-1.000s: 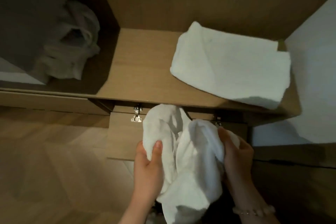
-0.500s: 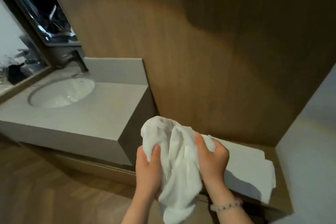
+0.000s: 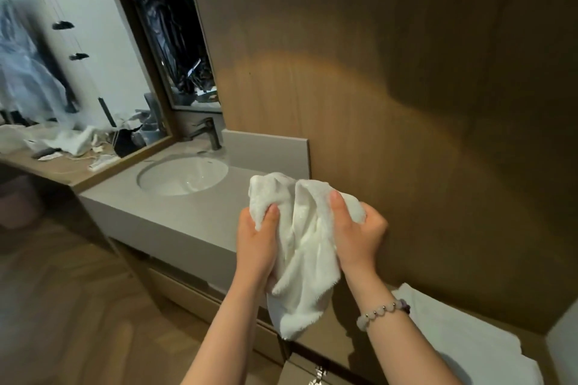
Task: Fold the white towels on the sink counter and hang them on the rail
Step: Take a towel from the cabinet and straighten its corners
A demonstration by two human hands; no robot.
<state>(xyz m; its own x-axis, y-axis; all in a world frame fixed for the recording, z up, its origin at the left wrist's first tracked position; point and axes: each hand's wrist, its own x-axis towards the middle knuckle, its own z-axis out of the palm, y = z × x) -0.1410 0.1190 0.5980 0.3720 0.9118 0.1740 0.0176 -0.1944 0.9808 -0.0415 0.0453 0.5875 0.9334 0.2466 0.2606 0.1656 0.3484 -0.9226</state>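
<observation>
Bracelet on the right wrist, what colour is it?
The bracelet is pale pinkish white, with darker beads at one end; head view.

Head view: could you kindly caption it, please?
Left hand and right hand grip a crumpled white towel by the sink counter.

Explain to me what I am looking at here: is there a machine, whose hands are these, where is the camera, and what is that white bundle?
There is no machine here. A person does the job with bare hands and wears a single wide-angle camera on the head, so the one picture looks forward and down, as that person sees it.

The left hand and the right hand both grip a crumpled white towel, holding it up in the air in front of a wooden wall. It is not folded yet. The right wrist wears a bead bracelet.

Behind the hands runs the grey sink counter with a round basin and a dark tap, and a mirror hangs above. At the lower right a second towel lies flat on a lower ledge. No rail shows in this view.
</observation>
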